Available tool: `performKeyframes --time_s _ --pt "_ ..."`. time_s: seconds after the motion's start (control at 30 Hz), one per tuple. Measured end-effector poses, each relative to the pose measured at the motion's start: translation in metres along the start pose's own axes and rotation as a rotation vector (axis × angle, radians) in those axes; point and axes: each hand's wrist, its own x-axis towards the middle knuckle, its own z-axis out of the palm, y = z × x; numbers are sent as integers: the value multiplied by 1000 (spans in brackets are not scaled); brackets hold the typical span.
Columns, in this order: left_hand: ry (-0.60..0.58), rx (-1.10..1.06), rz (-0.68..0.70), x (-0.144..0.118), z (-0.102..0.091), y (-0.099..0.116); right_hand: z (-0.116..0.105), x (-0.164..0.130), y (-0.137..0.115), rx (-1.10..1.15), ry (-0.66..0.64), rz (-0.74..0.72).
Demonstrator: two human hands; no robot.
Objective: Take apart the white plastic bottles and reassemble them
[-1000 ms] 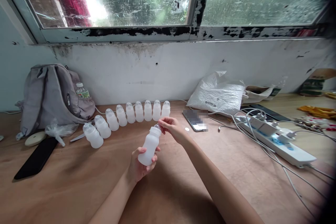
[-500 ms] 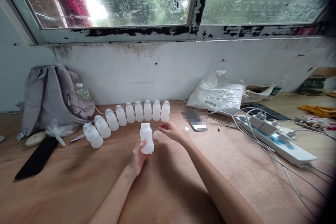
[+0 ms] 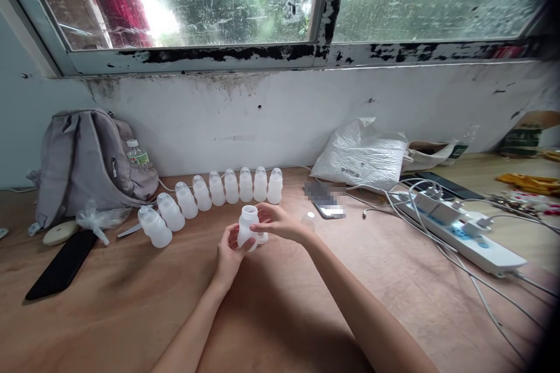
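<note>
The left hand (image 3: 230, 250) is clamped on an uncapped white plastic bottle (image 3: 247, 225), upright above the desk (image 3: 131, 309). The right hand (image 3: 277, 222) pinches a clear cap (image 3: 261, 238) beside it. Behind, 9 capped bottles (image 3: 231, 186) curve toward a grey backpack (image 3: 83, 157).

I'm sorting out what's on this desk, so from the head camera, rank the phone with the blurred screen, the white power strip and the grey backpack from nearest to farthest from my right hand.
1. Phone: just right of the right hand, beside the white bag.
2. Power strip: farther right, among the cables.
3. Grey backpack: far left, against the wall.
</note>
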Motion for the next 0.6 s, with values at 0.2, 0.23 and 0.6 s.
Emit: performKeyframes --time_s 0.2,0.23,0.6 --pt "51 63 -51 -1 -1 -6 -39 -5 6 -94 414 60" --pt "51 75 -57 -1 -1 -6 -49 -6 11 -101 501 70" --pt "0 293 13 -5 3 -13 -77 -8 72 -321 780 279"
